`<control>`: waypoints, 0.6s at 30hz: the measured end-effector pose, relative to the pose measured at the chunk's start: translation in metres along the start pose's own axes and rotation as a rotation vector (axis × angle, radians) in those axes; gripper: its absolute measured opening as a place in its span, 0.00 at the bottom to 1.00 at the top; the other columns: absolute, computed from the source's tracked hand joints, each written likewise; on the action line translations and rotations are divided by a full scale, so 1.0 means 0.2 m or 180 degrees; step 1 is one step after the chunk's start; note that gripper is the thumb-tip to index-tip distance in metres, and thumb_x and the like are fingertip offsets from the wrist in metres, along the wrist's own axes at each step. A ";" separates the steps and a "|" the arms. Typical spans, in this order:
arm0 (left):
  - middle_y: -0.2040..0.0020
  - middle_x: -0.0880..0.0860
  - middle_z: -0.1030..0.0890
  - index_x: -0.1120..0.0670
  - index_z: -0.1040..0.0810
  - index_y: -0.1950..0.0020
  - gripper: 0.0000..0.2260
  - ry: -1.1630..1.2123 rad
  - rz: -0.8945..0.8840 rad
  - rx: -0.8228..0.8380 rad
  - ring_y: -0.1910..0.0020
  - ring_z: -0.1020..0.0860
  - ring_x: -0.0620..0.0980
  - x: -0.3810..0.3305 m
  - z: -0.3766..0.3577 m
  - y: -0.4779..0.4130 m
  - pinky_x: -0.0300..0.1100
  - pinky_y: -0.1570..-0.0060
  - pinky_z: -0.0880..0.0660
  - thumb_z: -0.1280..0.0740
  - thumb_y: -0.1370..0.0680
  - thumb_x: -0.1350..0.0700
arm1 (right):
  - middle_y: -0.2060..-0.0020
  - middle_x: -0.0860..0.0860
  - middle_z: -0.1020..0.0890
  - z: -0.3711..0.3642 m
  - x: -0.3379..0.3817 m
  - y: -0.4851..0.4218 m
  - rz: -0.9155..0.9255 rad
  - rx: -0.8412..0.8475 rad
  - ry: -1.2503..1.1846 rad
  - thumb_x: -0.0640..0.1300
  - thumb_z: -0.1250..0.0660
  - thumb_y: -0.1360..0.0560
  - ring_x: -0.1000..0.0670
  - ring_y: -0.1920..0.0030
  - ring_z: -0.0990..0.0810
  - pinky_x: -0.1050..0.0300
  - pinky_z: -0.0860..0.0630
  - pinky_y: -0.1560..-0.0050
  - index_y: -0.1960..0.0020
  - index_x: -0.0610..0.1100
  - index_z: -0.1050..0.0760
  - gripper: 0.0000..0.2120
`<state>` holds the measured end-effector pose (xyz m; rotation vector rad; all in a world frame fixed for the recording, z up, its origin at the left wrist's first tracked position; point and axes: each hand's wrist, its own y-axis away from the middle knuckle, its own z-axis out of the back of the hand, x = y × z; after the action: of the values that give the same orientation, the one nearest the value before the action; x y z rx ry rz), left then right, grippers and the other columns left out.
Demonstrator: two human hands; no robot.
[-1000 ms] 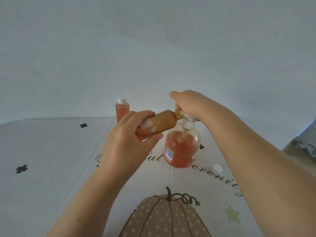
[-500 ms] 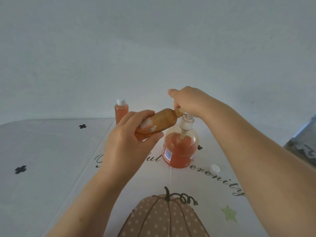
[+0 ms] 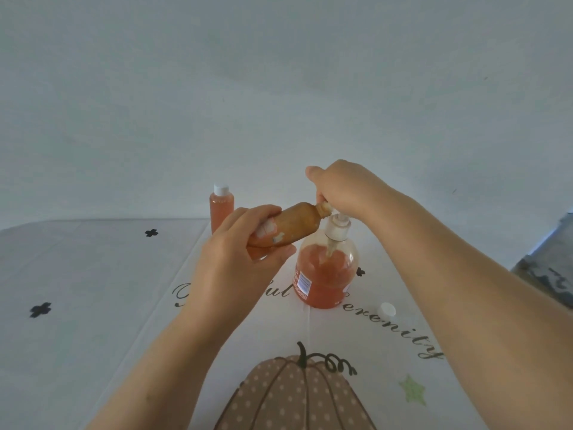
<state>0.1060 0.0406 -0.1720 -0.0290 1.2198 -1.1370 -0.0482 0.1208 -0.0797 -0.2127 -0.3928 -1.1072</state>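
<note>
Table (image 3: 77, 274) spread with a white printed cloth (image 3: 93, 336). Upright near the middle, a clear pump bottle (image 3: 322, 274), roughly half full of orange liquid. Behind the pump bottle and to its left, near but apart, a small capped bottle (image 3: 221, 206) of the same orange, also upright. To the right of the pump bottle and a little nearer, a loose white cap (image 3: 387, 310) lying on the cloth. In front of the pump bottle, a printed dotted pumpkin (image 3: 294, 395); passing under its base, dark script lettering (image 3: 400, 330). Well to its left, printed black crosses (image 3: 40, 309).
</note>
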 end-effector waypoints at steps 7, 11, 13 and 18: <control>0.51 0.37 0.24 0.44 0.23 0.40 0.21 -0.0053 -0.0032 -0.0008 0.52 0.24 0.38 -0.01 0.00 0.00 0.27 0.56 0.29 0.23 0.31 0.54 | 0.61 0.44 0.22 0.00 -0.02 -0.03 0.0239 0.0090 0.0046 0.49 0.49 0.19 0.46 0.62 0.25 0.52 0.28 0.55 0.52 0.39 0.23 0.19; 0.52 0.36 0.24 0.44 0.22 0.42 0.20 -0.0053 0.0038 0.0016 0.51 0.25 0.36 0.02 0.00 0.00 0.24 0.54 0.31 0.23 0.32 0.54 | 0.57 0.42 0.20 -0.06 -0.05 -0.04 0.0162 0.0128 -0.0048 0.47 0.49 0.19 0.45 0.60 0.25 0.51 0.27 0.53 0.49 0.39 0.24 0.18; 0.52 0.35 0.24 0.43 0.23 0.42 0.20 -0.0059 0.0099 0.0050 0.51 0.25 0.35 0.02 0.00 0.00 0.24 0.56 0.31 0.23 0.32 0.54 | 0.62 0.44 0.21 -0.06 -0.05 -0.04 0.0119 0.0112 -0.0078 0.54 0.49 0.20 0.45 0.62 0.24 0.52 0.27 0.54 0.51 0.39 0.21 0.24; 0.52 0.36 0.24 0.44 0.24 0.41 0.21 -0.0081 0.0048 0.0045 0.52 0.24 0.37 0.02 -0.01 0.01 0.24 0.57 0.31 0.24 0.31 0.53 | 0.55 0.43 0.21 -0.06 -0.06 -0.02 0.0210 0.0076 -0.0171 0.49 0.50 0.17 0.42 0.55 0.22 0.50 0.25 0.49 0.50 0.44 0.27 0.15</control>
<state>0.1046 0.0404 -0.1761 -0.0235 1.1878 -1.1288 -0.0542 0.1238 -0.0951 -0.2333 -0.4437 -1.0332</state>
